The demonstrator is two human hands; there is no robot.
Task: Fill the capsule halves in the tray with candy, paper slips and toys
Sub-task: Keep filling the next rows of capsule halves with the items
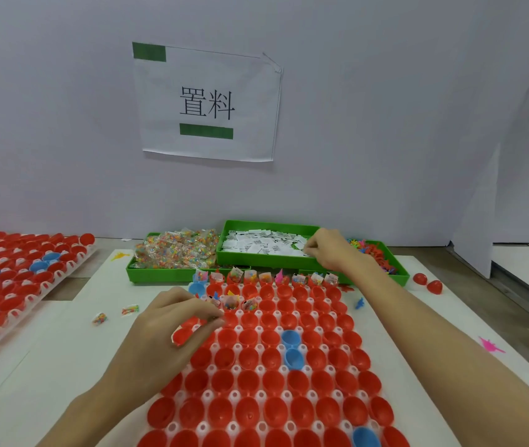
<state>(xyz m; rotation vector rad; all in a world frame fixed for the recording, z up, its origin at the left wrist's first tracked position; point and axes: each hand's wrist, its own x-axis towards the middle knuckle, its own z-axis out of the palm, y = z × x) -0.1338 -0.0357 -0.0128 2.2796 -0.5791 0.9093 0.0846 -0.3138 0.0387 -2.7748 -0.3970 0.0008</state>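
A white tray point(258, 371) of red capsule halves, with a few blue ones point(290, 338), lies in front of me. Its far row and part of the second row hold candy packets, slips and toys point(266, 278). My left hand point(172, 321) hovers over the tray's left side, fingertips pinched together near the second row; what it pinches is too small to tell. My right hand point(329, 250) reaches into the green bin of white paper slips point(264, 245), fingers pinching at the slips. A green bin of candy packets point(176, 250) stands to its left, and a bin of colourful toys point(382, 258) to its right.
A second tray of red and blue capsules point(15, 279) lies at the left. Two loose candy packets point(114, 314) sit on the white board. Two red halves point(427, 282), a blue toy point(359, 303) and a pink toy point(490, 346) lie at the right. A wall with a paper sign point(206, 103) stands behind.
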